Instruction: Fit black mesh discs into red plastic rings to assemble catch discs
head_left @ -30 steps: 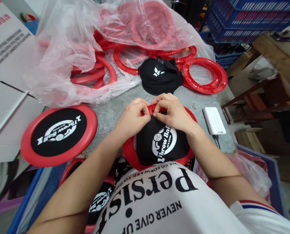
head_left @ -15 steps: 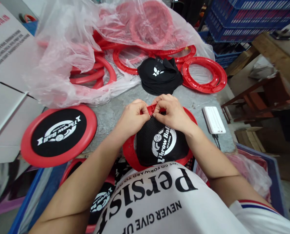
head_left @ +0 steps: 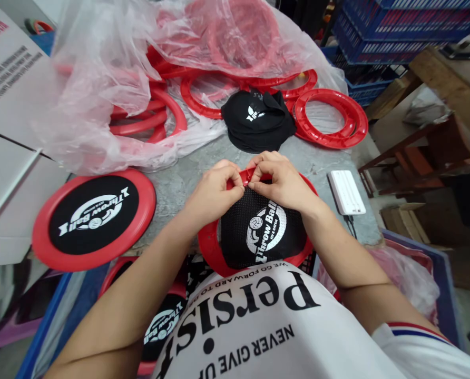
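Observation:
A red plastic ring [head_left: 210, 243] leans against my shirt at the table's front edge, its far rim under my fingers. Across its opening lies a black mesh fabric disc [head_left: 235, 234] with a white "Throw Ball" print; a gap shows between fabric and ring at the left. My left hand [head_left: 217, 189] pinches the fabric's edge at the far rim, thumb against forefinger. Close beside it, my right hand [head_left: 279, 181] pinches the same edge, its thumb and forefinger almost touching the left ones. The fingers partly cover the fabric's edge.
A finished-looking red disc [head_left: 95, 217] lies at the left. Behind my hands sit a stack of black fabric discs [head_left: 254, 126], loose red rings [head_left: 332, 139] and a clear plastic bag [head_left: 100, 89] of rings. A white power bank [head_left: 346, 192] with a cable lies right. Blue crates [head_left: 369, 34] stand beyond.
Both hands stay pinched at the far rim, with only small finger movements there. The view has shifted very slightly; the other things lie as before.

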The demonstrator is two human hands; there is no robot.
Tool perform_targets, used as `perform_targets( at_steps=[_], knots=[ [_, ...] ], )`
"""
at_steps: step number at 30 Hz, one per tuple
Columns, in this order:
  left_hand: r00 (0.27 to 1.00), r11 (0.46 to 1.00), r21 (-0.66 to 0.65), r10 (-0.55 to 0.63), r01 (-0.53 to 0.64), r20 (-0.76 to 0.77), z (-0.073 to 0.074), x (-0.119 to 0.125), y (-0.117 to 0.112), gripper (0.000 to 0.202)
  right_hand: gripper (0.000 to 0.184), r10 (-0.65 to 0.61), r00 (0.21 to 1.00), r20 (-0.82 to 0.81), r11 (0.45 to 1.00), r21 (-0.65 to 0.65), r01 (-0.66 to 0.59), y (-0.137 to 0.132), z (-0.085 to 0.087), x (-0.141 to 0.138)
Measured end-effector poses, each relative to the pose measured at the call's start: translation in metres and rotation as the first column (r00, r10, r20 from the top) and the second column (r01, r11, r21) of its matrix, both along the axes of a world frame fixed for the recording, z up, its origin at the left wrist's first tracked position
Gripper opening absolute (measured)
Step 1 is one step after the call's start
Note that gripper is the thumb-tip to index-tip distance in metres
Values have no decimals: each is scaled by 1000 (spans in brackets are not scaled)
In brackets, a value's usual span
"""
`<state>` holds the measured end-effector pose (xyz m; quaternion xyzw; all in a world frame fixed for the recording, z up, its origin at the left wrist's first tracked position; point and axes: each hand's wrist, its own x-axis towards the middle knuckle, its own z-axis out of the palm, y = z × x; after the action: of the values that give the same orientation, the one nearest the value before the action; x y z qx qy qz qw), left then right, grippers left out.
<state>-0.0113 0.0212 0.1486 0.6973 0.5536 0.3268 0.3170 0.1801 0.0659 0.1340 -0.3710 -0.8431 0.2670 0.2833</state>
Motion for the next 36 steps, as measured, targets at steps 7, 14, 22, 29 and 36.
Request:
perform_targets(
  at_steps=[7,14,22,29,36],
  knots=[
    [999,999,11,33,-32,-28,1,0,-1,9,13,-8,1000,-2,1000,15,8,-2,2,-1],
    [997,997,28,70,-69,-34,0,3,-2,11,13,-23,1000,-4,999,23,23,-2,1,-2],
    [997,997,34,66,-65,-50,1,1,-4,10,13,-12,1000,-3,1000,10,12,-3,2,-2],
    [997,998,39,46,-44,-65,0,-1,-5,11,12,12,1000,-2,1000,2,-12,-2,4,-3],
    [996,998,52,-17,22,-91,-2,-5,-4,2,12,15,1000,10,1000,-4,-15,-3,3,-3]
  ],
)
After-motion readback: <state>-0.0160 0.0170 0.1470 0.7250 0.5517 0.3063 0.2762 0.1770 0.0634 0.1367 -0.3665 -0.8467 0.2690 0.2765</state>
